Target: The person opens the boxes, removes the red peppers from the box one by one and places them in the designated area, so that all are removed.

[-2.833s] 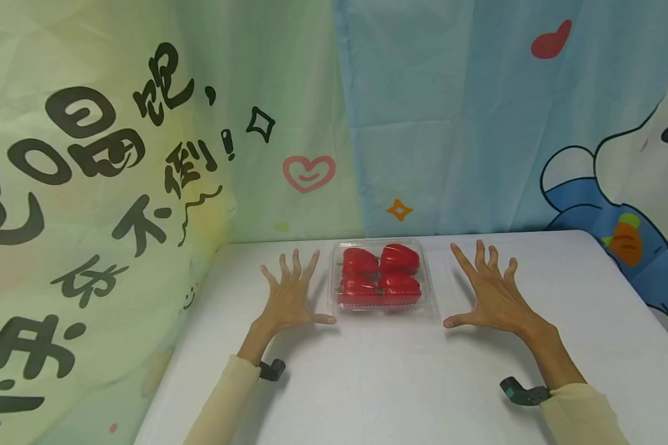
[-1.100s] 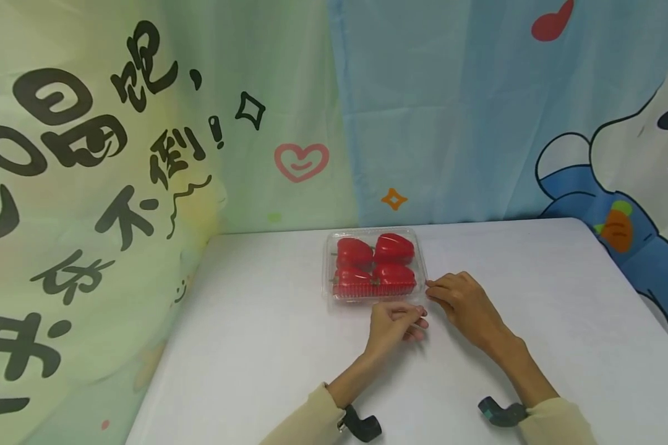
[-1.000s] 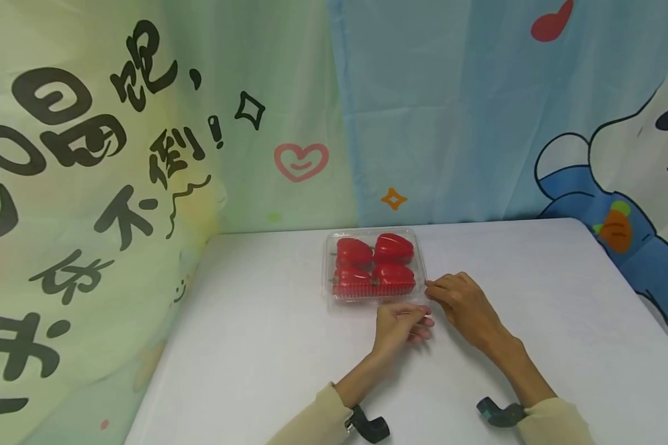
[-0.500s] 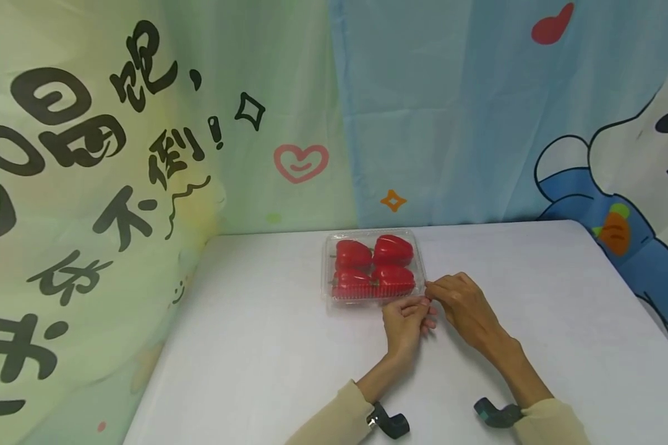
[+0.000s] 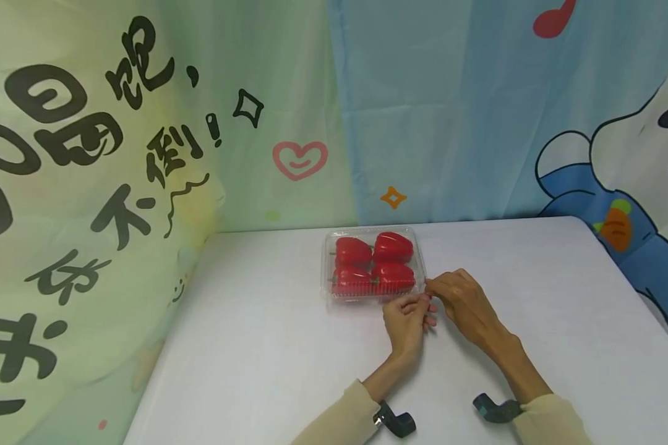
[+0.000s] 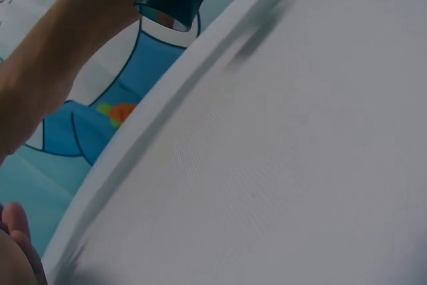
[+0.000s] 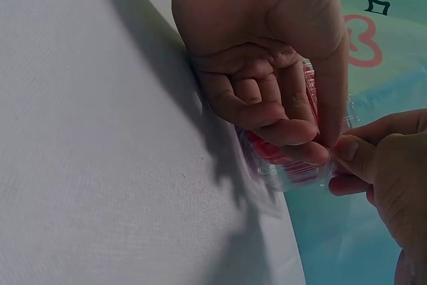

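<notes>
A clear plastic clamshell box lies on the table, with several red bell peppers visible through its lid. My left hand is at the box's front right corner, thumb and forefinger together there. Right beside it, the fingertips of my right hand pinch the same corner at the rim. In the right wrist view, the left hand shows its palm with the other fingers loosely bent, its thumb meeting the tips of the right hand. The lid looks closed. The left wrist view shows the right forearm and little of the left hand.
A white cloth covers the table. Behind it hangs a printed curtain with lettering and cartoon figures. Dark camera mounts sit on the left wrist and right wrist.
Both hands, spread on either side of the box at first, came together at its front right corner. The left hand then edged up and right to the rim. The box stays put.
</notes>
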Tool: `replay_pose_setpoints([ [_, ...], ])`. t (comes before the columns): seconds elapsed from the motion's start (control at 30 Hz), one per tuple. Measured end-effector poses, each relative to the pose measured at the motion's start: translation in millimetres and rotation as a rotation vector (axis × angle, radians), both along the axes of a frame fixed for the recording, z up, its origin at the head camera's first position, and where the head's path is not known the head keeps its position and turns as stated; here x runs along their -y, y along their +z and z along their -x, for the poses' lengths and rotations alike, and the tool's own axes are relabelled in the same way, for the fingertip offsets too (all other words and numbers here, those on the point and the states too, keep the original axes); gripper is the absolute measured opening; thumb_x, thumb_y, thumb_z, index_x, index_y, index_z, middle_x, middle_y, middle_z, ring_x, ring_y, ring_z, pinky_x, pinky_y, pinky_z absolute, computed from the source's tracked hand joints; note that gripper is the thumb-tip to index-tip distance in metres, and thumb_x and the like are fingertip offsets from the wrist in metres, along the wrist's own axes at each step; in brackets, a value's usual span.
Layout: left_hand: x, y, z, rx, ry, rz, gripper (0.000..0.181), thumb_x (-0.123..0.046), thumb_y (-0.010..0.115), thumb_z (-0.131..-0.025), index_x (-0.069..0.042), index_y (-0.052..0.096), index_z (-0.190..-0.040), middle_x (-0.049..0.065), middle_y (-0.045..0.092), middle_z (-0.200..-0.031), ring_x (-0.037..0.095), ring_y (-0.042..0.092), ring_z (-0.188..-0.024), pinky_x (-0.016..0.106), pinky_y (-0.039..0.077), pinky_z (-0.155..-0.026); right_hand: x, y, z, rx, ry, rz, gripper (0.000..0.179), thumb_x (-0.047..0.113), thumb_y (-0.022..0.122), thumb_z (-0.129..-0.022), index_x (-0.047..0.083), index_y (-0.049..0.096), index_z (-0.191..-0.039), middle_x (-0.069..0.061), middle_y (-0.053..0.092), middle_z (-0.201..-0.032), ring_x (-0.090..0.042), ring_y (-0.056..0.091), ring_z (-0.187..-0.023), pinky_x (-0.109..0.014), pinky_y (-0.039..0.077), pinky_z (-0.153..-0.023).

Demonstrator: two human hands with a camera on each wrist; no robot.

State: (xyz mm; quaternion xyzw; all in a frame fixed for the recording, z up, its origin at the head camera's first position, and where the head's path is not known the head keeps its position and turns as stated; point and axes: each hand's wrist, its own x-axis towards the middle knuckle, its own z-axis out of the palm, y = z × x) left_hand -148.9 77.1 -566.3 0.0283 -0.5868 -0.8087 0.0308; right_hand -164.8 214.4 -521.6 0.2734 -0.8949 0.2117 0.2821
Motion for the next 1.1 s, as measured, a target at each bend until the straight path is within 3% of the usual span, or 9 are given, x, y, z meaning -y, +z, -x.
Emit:
replay_pose_setpoints([
  [0.47,-8.4,-5.3,5.0,-0.017,0.076,-0.080,0.015,0.000,0.073,-0.096,0.013,0.079,-0.096,0.046,0.071,-0.085,0.003,0.063,-0.049,0.013,0.047,-0.047,0.7,-0.8,5.9,0.023,0.049,0.045,0.032,-0.025,0.076,-0.078,0.003,0.078,-0.094,-0.009,0.079,-0.089,-0.028,0.069,-0.089,-0.044,0.056,-0.084],
  [0.77,-8.4,-10.2,6.3,-0.098,0.076,-0.108,0.019,-0.003,0.078,-0.095,0.016,0.078,-0.095,0.046,0.071,-0.085,0.006,0.068,-0.056,0.014,0.052,-0.054,4.0,2.9,5.8,0.013,0.046,0.067,0.036,-0.029,0.076,-0.075,0.003,0.076,-0.091,-0.009,0.077,-0.088,-0.027,0.068,-0.089,-0.047,0.058,-0.079],
  [1.1,-8.1,-12.0,7.8,-0.106,0.075,-0.110,0.016,0.001,0.076,-0.095,0.017,0.078,-0.093,0.049,0.067,-0.082,0.002,0.067,-0.054,0.013,0.051,-0.054,5.3,-0.1,6.9,0.026,0.042,0.067,0.028,-0.022,0.080,-0.078,0.003,0.074,-0.088,-0.008,0.075,-0.084,-0.028,0.067,-0.088,-0.046,0.056,-0.082],
])
